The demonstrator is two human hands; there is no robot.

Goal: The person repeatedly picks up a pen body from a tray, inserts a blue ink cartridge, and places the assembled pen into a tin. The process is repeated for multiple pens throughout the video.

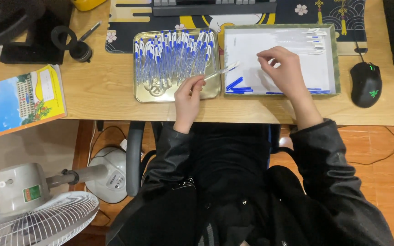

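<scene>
Wooden bench (106,86), two trays.
Our left hand (189,98) pinches a pen (222,71) pointing right toward our open right hand (282,68).

1. The left hand (189,96) reaches forward with its back turned up, wrist straight, fingers curled in and thumb pressed to the fingertips in a pinch.
2. The right hand (284,69) lies further forward and to the right, palm down, fingers bent with the tips gathered close; whether they pinch anything is hard to tell.
3. Both forearms come up from dark sleeves, the left nearly straight ahead, the right angled inward.
4. The hands are well apart.
</scene>
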